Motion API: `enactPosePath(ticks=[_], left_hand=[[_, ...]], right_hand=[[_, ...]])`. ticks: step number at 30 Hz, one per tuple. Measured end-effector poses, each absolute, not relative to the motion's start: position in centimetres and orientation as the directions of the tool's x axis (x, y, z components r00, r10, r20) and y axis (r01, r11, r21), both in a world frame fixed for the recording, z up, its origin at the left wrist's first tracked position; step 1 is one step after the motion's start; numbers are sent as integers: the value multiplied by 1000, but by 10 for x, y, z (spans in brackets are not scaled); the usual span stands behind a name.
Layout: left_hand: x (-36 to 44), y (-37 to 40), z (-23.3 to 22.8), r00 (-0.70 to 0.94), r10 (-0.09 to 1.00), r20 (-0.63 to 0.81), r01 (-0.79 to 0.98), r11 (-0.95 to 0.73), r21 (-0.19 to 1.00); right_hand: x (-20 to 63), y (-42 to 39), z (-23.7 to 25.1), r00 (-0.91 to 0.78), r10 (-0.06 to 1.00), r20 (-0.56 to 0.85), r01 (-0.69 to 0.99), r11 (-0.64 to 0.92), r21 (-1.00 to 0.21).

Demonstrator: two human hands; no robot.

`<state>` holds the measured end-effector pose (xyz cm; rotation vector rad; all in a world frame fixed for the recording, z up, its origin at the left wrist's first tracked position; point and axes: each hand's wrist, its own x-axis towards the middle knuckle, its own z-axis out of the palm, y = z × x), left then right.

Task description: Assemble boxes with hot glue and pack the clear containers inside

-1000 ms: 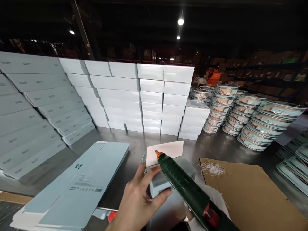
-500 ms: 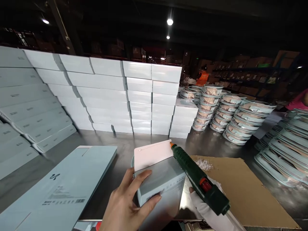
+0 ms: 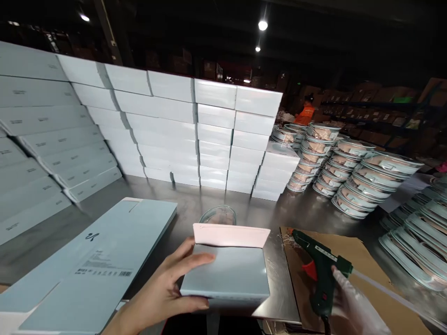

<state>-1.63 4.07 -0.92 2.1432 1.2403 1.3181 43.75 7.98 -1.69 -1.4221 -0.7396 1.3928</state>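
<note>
My left hand (image 3: 174, 274) grips a pale blue cardboard box (image 3: 226, 270) at its left end, with fingers on top and thumb on the near side. The box's pink-lined flap (image 3: 230, 236) stands raised along the far edge. To the right, my gloved right hand (image 3: 356, 298) is at the handle of a dark green hot glue gun (image 3: 323, 265), thumb against its back; its other fingers are mostly hidden. The gun is over a cardboard sheet (image 3: 370, 274), nozzle pointing left, with a clear glue stick (image 3: 384, 291) trailing from its rear.
Flat pale blue cartons (image 3: 115, 251) lie at left. A wall of stacked boxes (image 3: 167, 130) lines the back and left. Behind the held box sits a round clear package (image 3: 219, 215). Stacks of similar packages (image 3: 370, 186) stand at right. A person in orange (image 3: 305, 113) is far off.
The glue gun has moved right, away from the flap to the cardboard. My left hand has turned the box level, with its flap facing me. The view has shifted slightly.
</note>
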Motion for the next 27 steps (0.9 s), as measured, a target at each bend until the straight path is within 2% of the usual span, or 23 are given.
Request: enactPosePath(ticks=[2,4,5,6,7,9,11,15,18,23,25,27], left_hand=[[-18,42,-12,226,823,521,454,-562,691],[-20,42,-16,206,835,510,486,-540,688],[-21,42,-18,195,840,507,509,-528,680],[-22,42,-19,189,839,511,517,-528,674],[-22,42,-19,193,832,520,510,-538,672],[-19,42,-19,197,801,566,472,-583,662],[-11,44,-19,173,753,635,417,-640,645],[7,51,-28,72,624,778,255,-766,591],[9,53,-31,74,553,830,209,-822,530],[-3,45,-4,309,637,706,313,-769,557],[-4,44,6,346,681,645,317,-732,603],[-3,44,10,323,719,616,260,-693,672]], right_hand=[[441,77,-5,229,906,-357,69,-381,-922],[422,74,14,260,952,-161,360,-250,-899],[404,72,23,232,973,7,426,-95,-900],[383,71,30,135,983,124,410,59,-910],[362,71,35,-27,985,172,368,170,-914],[326,71,37,-294,931,216,293,303,-907],[307,71,31,-437,862,258,277,402,-873],[305,67,18,-504,752,426,291,612,-736],[302,65,22,-591,659,464,291,712,-639],[282,72,35,-713,419,562,247,900,-358],[279,73,35,-713,382,588,248,922,-299],[281,72,30,-714,392,580,259,918,-302]])
